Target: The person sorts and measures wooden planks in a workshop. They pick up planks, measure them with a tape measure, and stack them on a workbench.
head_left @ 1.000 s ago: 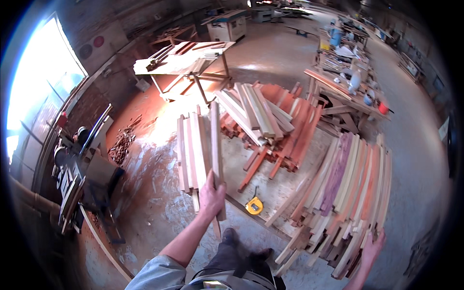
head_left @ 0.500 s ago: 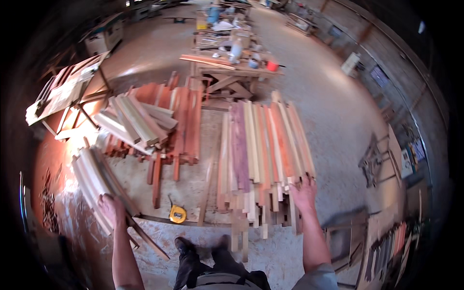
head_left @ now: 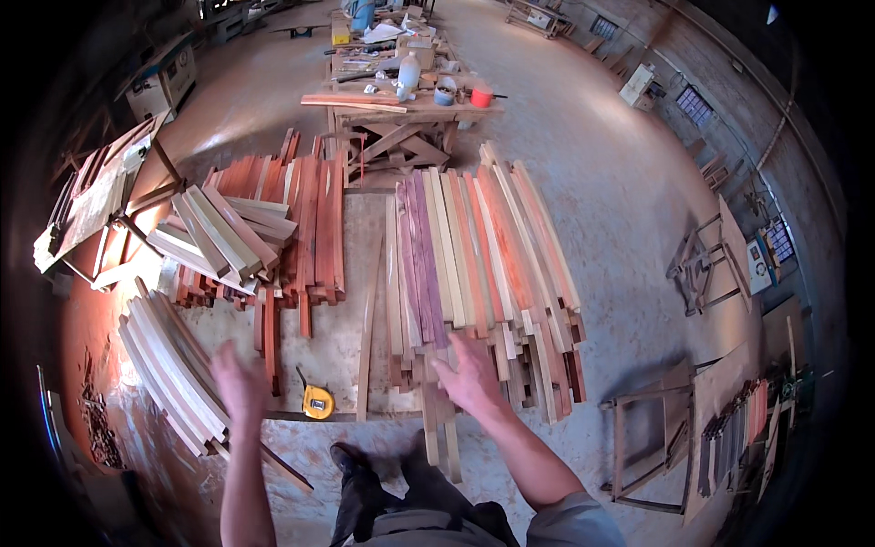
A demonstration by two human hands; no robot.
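My right hand [head_left: 471, 376] is over the near ends of a wide stack of wooden strips [head_left: 492, 264], by the purple strip [head_left: 430, 273]. Its thumb and forefinger are apart; whether they touch the wood I cannot tell. My left hand [head_left: 240, 383], smeared by motion, is above the table between a bundle of pale strips [head_left: 169, 356] and the reddish strips; its fingers cannot be made out. A yellow tape measure [head_left: 317, 402] lies near the table's front edge. Reddish strips [head_left: 319, 228] are piled farther back, with pale pieces [head_left: 219, 232] across them.
A cluttered workbench [head_left: 401, 114] stands beyond the table, holding a plastic bottle [head_left: 408, 76] and a red container [head_left: 481, 96]. A slanted rack of boards [head_left: 100, 191] is at the left. Wooden frames [head_left: 652, 447] stand on the floor at the right.
My left hand has come off the pale bundle and moved right. My right hand has shifted left from the stack's right side toward the purple strip. The view has shifted slightly.
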